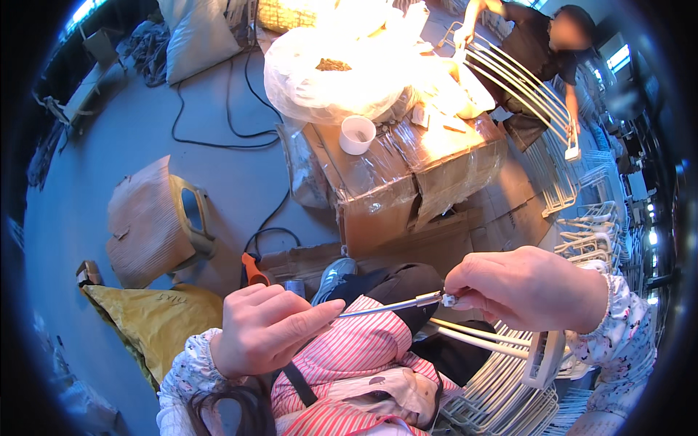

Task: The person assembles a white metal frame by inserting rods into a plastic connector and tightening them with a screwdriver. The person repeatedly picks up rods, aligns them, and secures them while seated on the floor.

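My left hand [272,327] grips a thin metal rod [381,309], which points right and ends in a slotted or forked tip. Between the fingertips of my right hand [523,289] is a small white plastic piece [449,300]. The rod's tip lies right beside that piece; whether they touch, I cannot tell. Under my right wrist, a white end bracket [541,359] joins cream-coated tubes [480,338] that run to the left. More white wire frames [501,403] are stacked below it. Both hands are above my lap, over a red-and-white striped apron [349,349].
Taped cardboard boxes [376,212] ahead carry a white tub [357,135] and a brightly lit plastic bag [305,82]. At left are a cardboard-topped stool [150,223] and a yellow sack [158,316]. Black cables [223,146] cross the floor. Another person [529,49] holds a wire frame [523,92].
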The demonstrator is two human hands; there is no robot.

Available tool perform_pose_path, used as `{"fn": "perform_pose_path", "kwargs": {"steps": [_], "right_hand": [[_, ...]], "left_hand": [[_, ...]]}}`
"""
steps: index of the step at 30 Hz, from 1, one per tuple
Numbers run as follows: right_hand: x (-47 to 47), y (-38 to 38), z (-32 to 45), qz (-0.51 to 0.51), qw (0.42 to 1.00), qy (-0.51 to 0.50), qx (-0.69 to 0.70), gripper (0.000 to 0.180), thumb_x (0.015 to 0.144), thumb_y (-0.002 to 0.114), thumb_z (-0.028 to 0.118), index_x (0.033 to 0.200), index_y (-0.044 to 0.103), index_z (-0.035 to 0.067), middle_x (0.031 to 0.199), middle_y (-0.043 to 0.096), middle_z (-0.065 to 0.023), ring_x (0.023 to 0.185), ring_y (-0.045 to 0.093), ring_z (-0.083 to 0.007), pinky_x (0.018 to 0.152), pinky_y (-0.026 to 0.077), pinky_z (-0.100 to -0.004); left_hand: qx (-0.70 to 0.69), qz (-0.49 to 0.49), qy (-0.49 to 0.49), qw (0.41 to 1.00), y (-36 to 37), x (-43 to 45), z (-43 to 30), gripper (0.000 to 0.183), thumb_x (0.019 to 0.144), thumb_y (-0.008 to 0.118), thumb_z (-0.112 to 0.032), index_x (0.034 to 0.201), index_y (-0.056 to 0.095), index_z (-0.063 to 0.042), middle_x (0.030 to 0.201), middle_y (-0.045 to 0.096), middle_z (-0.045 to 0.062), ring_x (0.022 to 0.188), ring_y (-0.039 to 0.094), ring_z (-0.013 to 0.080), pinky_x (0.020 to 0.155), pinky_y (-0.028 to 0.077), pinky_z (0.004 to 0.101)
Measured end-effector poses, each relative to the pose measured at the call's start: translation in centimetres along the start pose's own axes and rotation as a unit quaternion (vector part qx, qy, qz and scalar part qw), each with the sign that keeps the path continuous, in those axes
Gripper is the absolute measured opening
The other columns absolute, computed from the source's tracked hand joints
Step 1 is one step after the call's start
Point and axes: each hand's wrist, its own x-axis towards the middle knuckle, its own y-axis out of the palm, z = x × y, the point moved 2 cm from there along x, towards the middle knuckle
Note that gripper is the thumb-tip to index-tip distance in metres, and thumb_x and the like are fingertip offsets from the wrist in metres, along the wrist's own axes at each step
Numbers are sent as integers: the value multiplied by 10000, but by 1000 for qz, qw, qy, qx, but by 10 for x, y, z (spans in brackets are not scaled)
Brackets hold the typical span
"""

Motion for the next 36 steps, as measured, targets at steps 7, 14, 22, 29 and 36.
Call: {"fn": "perform_pose_path", "kwargs": {"steps": [7,14,22,29,36], "right_hand": [[-25,5,8,-3,998,-6,-66,189,889,681,108,1005,559,21,850,629,-90,673,656,-257,566,526,-317],[-41,13,15,2,991,7,-133,186,881,681,120,987,561,26,843,631,-85,671,664,-265,543,520,-335],[-46,16,29,45,974,27,-220,188,834,648,98,998,580,39,839,592,-72,659,659,-251,546,528,-338],[-44,14,31,40,978,35,-201,183,833,653,92,990,577,39,837,601,-67,661,662,-242,543,525,-335],[-39,16,33,45,978,33,-199,170,867,659,111,987,571,29,842,607,-71,660,658,-242,542,520,-332]], "left_hand": [[37,19,42,998,-2,3,-18,361,764,767,-188,1117,728,-123,642,567,-43,524,514,103,460,366,258],[48,42,74,995,0,9,-33,356,767,762,-195,1105,717,-93,617,545,-45,510,507,97,446,331,260],[3,73,84,994,2,13,-32,342,771,767,-205,1086,707,-86,617,543,-30,498,505,106,445,340,267],[-48,62,68,995,3,8,-27,313,798,756,-193,1085,705,-80,635,567,-3,499,520,147,460,373,275],[-58,76,40,995,-3,7,-26,294,803,754,-177,1075,707,-75,634,575,17,496,527,163,464,386,296]]}}
